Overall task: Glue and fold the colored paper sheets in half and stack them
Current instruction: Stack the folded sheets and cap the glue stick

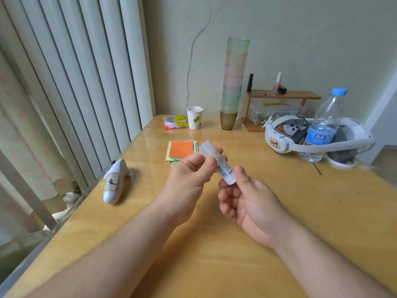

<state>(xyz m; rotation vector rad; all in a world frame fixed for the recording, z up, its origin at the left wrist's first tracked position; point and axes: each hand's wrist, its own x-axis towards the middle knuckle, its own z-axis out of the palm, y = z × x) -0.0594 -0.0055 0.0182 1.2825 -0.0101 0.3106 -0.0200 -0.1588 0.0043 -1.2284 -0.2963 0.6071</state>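
Holding a glue stick (217, 163) above the wooden table (214, 254) with both hands, tilted, its translucent cap end pointing up and away to the left. Pinching the upper part with the left hand (189, 183), thumb and curled fingers wrapping round the tube just below the cap. Gripping the lower end with the right hand (247, 201), thumb pressing against the base, the other fingers curling in under it. Showing a barcode label on the tube between the two grips. Lying just beyond the left hand, flat on the table, a small stack of colored paper sheets (181, 150), orange on top with green and yellow edges peeking out, partly hidden by the knuckles. Resting to the left, near the table edge, a white controller (115, 182). Standing further back near the wall, a paper cup (194, 117) beside a small packet (175, 122), then a tall tower of stacked cups (233, 87). Sitting at the far right, a white headset (318, 135) with a water bottle (324, 127) standing inside its band, in front of a small wooden shelf (283, 95).
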